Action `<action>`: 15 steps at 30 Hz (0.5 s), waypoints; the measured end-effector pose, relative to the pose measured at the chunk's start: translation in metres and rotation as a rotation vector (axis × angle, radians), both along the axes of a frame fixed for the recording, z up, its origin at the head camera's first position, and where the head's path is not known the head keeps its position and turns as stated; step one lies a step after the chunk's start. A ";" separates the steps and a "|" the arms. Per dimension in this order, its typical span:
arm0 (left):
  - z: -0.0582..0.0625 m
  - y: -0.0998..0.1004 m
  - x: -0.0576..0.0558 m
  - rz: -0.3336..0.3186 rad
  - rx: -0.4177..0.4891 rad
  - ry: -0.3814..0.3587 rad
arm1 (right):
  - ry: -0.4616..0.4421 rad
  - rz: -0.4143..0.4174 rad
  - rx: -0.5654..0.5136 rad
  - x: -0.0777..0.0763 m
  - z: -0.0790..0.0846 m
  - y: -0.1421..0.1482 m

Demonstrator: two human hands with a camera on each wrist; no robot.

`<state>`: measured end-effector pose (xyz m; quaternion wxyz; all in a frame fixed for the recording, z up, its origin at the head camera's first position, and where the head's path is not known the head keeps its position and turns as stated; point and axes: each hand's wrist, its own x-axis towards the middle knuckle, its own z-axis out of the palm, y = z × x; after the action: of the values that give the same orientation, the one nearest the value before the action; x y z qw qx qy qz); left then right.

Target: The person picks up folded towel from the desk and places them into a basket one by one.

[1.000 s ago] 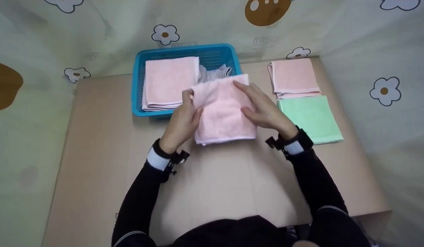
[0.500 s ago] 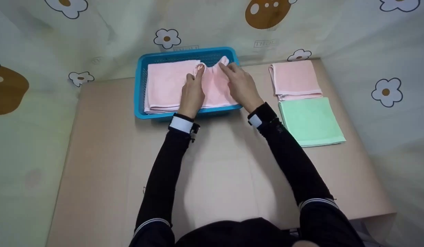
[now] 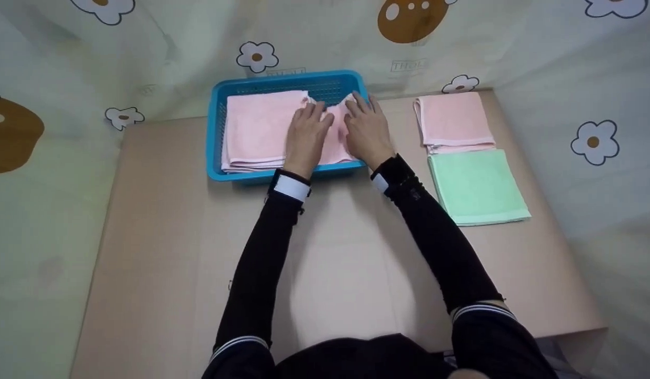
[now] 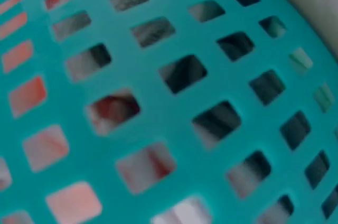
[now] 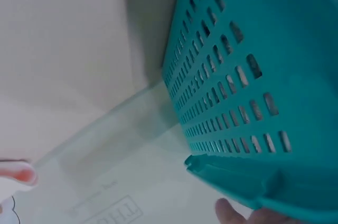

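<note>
A small pink towel point(image 3: 334, 146) with a white edge lies in the right part of the blue plastic basket point(image 3: 213, 131). My left hand point(image 3: 306, 136) rests on its left side, fingers extended forward. On its right side is my right hand point(image 3: 368, 132), fingers spread beside the basket's right rim; fingertips point(image 5: 227, 212) show at the rim in the right wrist view. Left of both hands, a stack of folded pink towels point(image 3: 264, 126) fills the basket's left part. The left wrist view shows mostly the perforated basket wall point(image 4: 121, 123).
To the right on the tan table point(image 3: 156, 237) lie a folded pink towel point(image 3: 456, 120) and, in front of it, a folded green towel point(image 3: 480, 187). A flower-patterned curtain point(image 3: 325, 31) hangs close behind the basket.
Both hands have carried the pink towel forward from in front of the basket into its right part, covering the grey cloth there. Their pinching fingers have since loosened and spread over it.
</note>
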<state>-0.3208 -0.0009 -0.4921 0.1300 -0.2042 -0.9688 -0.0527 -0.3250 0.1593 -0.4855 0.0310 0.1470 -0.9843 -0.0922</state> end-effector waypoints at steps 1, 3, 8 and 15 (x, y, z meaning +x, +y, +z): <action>0.000 0.001 0.000 -0.027 -0.045 -0.030 | -0.019 0.000 0.054 0.000 -0.001 0.000; -0.001 0.002 -0.001 -0.047 -0.132 -0.122 | -0.066 0.009 0.150 0.000 -0.002 0.000; 0.000 0.001 -0.002 -0.006 -0.379 -0.328 | -0.119 0.026 0.244 0.000 -0.003 -0.005; 0.007 -0.002 -0.008 -0.009 -0.454 -0.478 | -0.183 -0.003 0.244 -0.004 0.000 -0.013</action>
<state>-0.3283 -0.0031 -0.4852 -0.1502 -0.2141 -0.9580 0.1174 -0.3293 0.1458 -0.4858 -0.0769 0.1560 -0.9648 -0.1975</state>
